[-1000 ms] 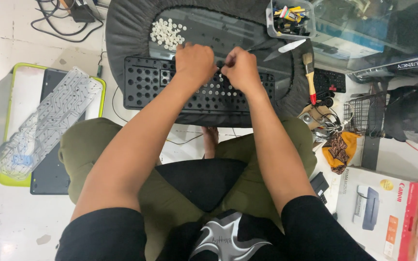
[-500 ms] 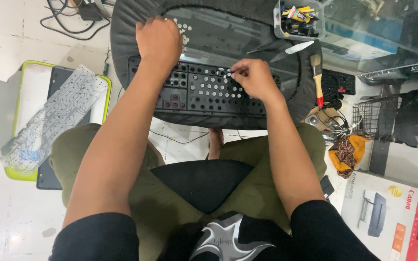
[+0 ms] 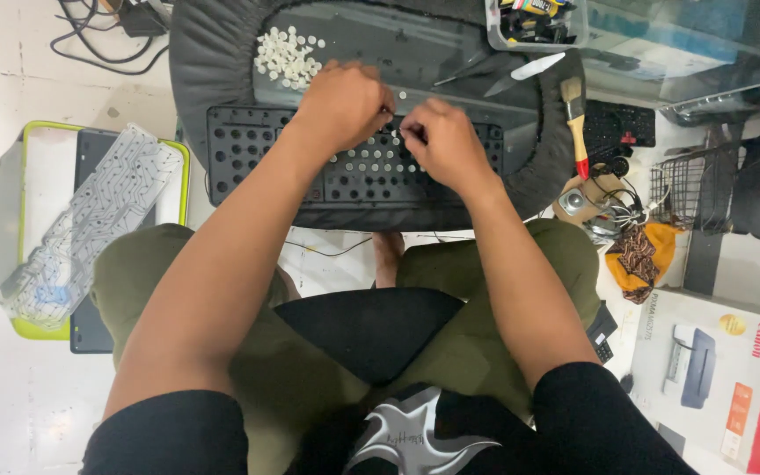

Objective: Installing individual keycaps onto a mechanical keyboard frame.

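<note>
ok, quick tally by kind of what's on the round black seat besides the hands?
Black keyboard frame: 1
Pile of small white domes: 1 (too many to count singly)
Red-handled brush: 1
Clear parts bin: 1
Slim metal tools: 2, as far as I can tell
Total: 6

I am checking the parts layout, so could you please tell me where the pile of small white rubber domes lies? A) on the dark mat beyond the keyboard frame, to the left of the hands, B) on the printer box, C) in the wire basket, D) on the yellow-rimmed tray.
A: the white domes lie on the dark mat beyond the keyboard frame.
</note>
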